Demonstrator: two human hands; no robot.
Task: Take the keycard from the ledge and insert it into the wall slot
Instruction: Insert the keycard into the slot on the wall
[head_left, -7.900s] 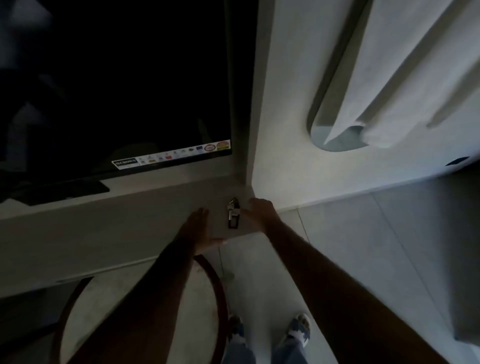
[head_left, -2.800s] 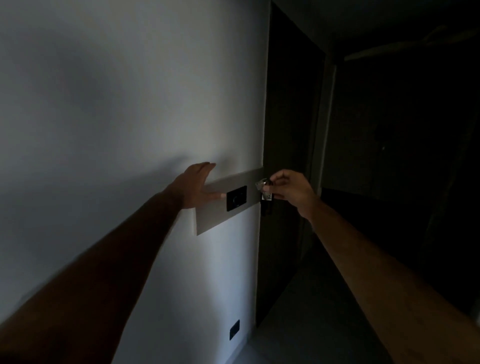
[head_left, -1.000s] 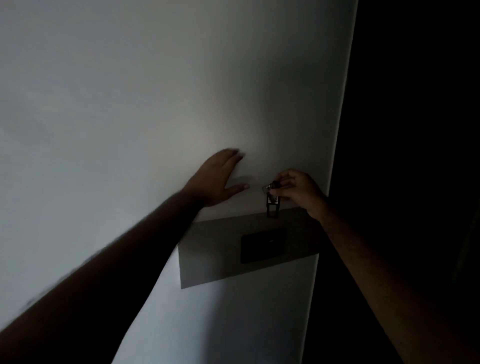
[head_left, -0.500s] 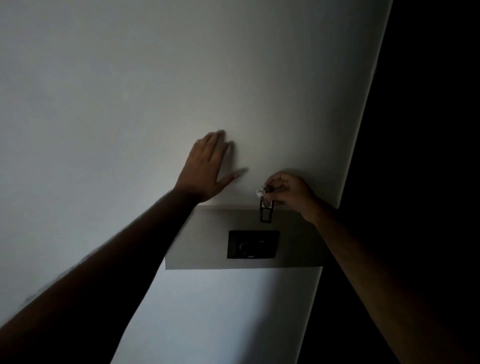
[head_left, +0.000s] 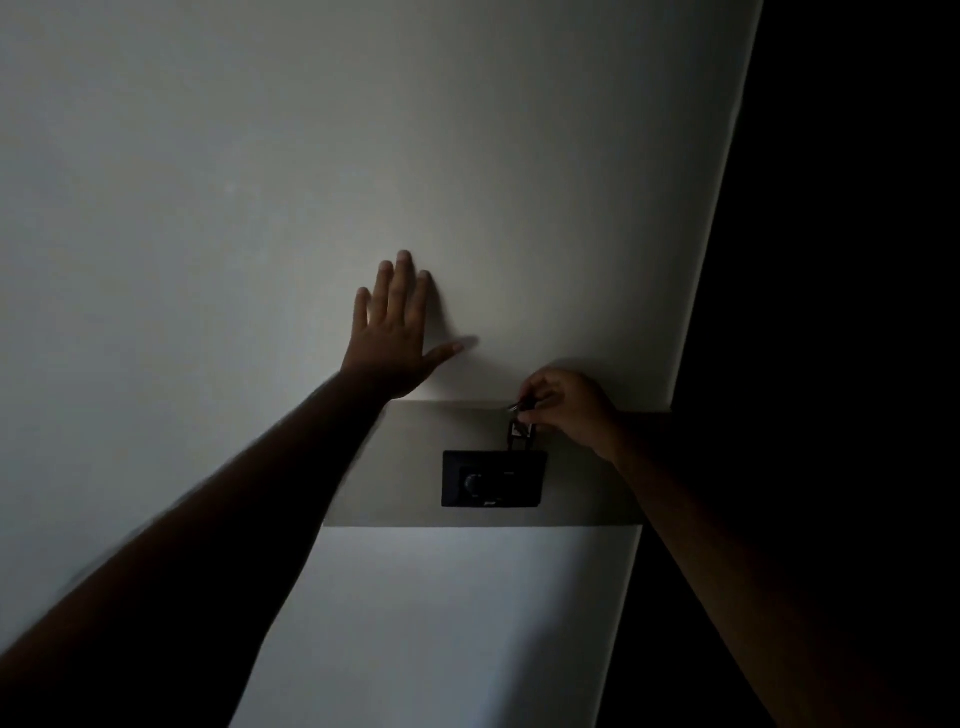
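- Left hand (head_left: 390, 340): flat on the white wall (head_left: 260, 182), palm down, fingers spread & pointing up, thumb out to the right. Holds nothing.
- It sits just above the top-left corner of the grey wall panel (head_left: 405, 467), heel of the palm about at the panel's top edge.
- Right hand (head_left: 563, 410): curled, fingertips pinched on the top of the keycard (head_left: 521, 435), at the panel's upper edge.
- Keycard: small dark tag w/ a bit of metal ring at the pinch, hanging roughly upright below the fingers. Lower end meets the top edge of the black wall slot unit (head_left: 494, 479), right of centre. Too dim to tell if it's in the slot or only touching.
- Slot unit: black rectangle mid-panel, round detail on its left half, faint markings not readable.
- Right of the wall edge: all dark, nothing made out.
- Both forearms bare, in shadow.
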